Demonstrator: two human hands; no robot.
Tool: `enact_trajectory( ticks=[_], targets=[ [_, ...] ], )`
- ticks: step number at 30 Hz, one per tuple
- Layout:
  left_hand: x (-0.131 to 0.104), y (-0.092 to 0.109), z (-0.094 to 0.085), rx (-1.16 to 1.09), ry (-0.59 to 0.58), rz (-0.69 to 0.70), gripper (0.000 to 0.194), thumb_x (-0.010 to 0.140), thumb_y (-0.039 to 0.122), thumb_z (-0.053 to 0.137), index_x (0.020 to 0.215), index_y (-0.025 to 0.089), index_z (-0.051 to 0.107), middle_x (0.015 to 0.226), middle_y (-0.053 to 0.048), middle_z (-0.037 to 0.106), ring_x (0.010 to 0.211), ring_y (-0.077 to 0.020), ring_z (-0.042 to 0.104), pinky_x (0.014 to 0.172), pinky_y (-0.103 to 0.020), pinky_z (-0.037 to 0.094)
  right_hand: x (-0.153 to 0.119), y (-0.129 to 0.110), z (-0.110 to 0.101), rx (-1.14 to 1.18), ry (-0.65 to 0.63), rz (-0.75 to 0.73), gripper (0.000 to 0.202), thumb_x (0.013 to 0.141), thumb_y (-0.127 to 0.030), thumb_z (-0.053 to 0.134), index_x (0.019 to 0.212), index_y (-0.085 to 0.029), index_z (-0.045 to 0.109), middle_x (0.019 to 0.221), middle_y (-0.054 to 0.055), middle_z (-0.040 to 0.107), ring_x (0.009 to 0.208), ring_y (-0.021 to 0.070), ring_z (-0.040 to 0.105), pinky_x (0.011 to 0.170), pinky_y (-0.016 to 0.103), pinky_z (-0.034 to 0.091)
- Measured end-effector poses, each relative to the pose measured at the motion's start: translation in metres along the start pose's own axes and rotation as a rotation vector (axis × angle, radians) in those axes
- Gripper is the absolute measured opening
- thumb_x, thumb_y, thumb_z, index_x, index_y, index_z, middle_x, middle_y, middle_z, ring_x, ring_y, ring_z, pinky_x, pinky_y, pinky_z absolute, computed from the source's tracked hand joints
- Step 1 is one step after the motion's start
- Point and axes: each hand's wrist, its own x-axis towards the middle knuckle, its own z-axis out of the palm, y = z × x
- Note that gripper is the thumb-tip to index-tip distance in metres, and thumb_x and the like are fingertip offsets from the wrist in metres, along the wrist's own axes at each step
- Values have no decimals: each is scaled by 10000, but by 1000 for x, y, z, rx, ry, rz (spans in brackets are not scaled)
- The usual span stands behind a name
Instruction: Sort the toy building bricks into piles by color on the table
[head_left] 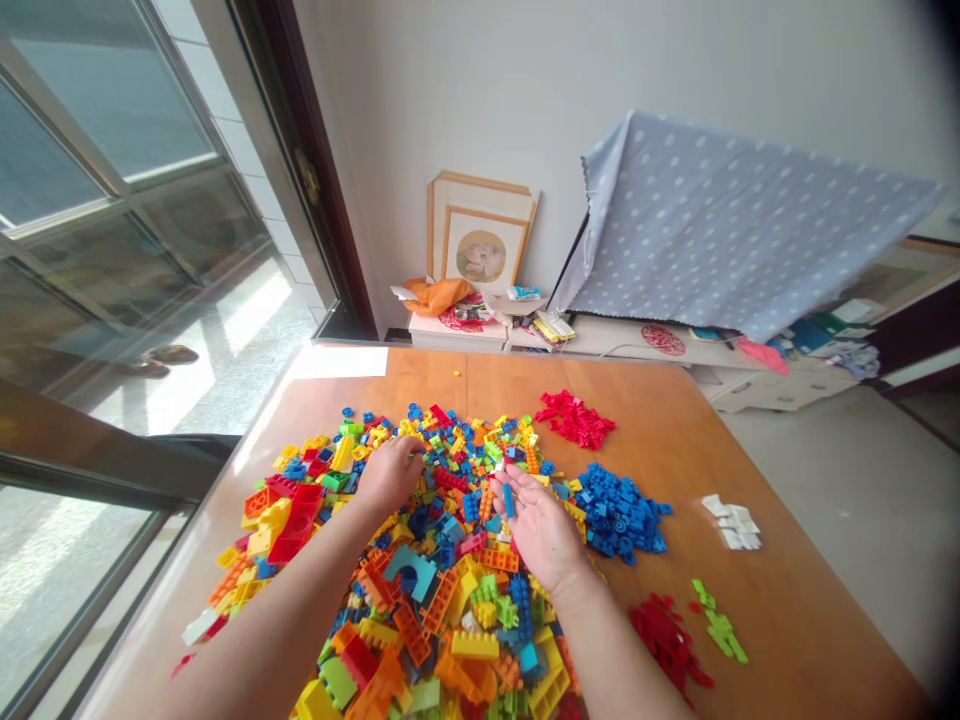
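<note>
A large heap of mixed toy building bricks (420, 580) in many colours spreads over the table. My left hand (391, 472) is over the far part of this heap, palm down. Its fingers curl together at the bricks, and whatever they may grip is hidden. My right hand (546, 525) is turned palm up over the heap's right side. A small blue brick (508, 501) lies against its fingers, held there. Close to its fingertips is a small white piece (500, 465); whether it is held I cannot tell.
On the wooden table (645, 400), single-colour piles lie to the right: red bricks (576, 420), blue bricks (621, 510), white bricks (733, 523), green bricks (720, 622) and darker red bricks (667, 640). White paper (341, 361) lies at the far left corner. Behind stands a low cabinet (600, 336).
</note>
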Motion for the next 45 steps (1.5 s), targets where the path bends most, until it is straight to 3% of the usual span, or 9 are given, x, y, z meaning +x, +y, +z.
enact_trajectory(
  ticks=[3,7,15,19,23,32,39,41,45],
  targets=[
    [-4,4,-2,-33,0,0,242,917,274,497,1047,225,696,1034,-69,741,985,-234,677,839,-307,497,2,3,-6,-80,56,-42,366,737,-309,691,1094,-230,717,1178,83,715,1037,245,685,753,331,544],
    [-9,5,0,-97,-7,7,274,928,285,490,1114,239,686,1074,-58,742,1009,-225,683,852,-300,511,8,6,-15,-334,176,-136,376,749,-407,718,1075,-220,724,1015,55,727,831,192,652,638,265,470],
    [-13,0,6,-322,3,56,320,953,292,437,1082,217,721,1080,-74,728,1039,-226,675,932,-333,526,49,-16,-49,-1126,401,-529,457,892,-471,539,1213,-193,707,1159,114,701,1083,273,619,978,406,454],
    [-13,-1,5,-339,-8,-7,315,915,265,463,1077,211,729,1091,-59,744,1042,-220,684,961,-335,522,72,-32,-54,-1510,439,-443,498,937,-441,490,1362,-236,648,1334,138,632,1162,303,592,965,415,445],
    [-13,-6,3,-275,-29,-3,327,918,260,467,1111,208,725,1129,-67,739,1056,-228,682,938,-327,524,81,-25,-42,-1768,324,-241,461,965,-443,476,1371,-308,647,1252,126,663,1109,304,615,900,406,453],
    [-19,13,-4,-18,12,128,271,906,231,516,1079,226,725,1057,-95,673,1003,-260,637,901,-373,484,66,11,2,-1820,90,-397,457,985,-393,493,1407,-259,606,1284,114,658,1186,270,589,1007,364,428],
    [-31,39,-2,-183,-165,260,184,827,162,560,940,244,680,917,-42,644,915,-214,615,832,-314,467,38,7,21,-1643,-210,-552,537,992,-307,471,1525,-238,470,1443,85,603,1314,237,545,1110,363,403],
    [-34,42,-3,-211,-194,272,187,817,176,575,955,247,678,933,-40,646,924,-215,611,846,-319,464,39,1,20,-1608,-204,-586,511,989,-328,487,1496,-268,505,1406,64,636,1294,235,563,1101,368,413],
    [-38,46,-6,-209,-242,273,247,781,194,608,1014,244,676,978,-51,642,947,-231,601,855,-335,459,74,-14,5,-1575,49,-605,370,987,-332,480,1291,-242,671,1206,63,729,1125,228,637,1004,339,463]
  ],
)
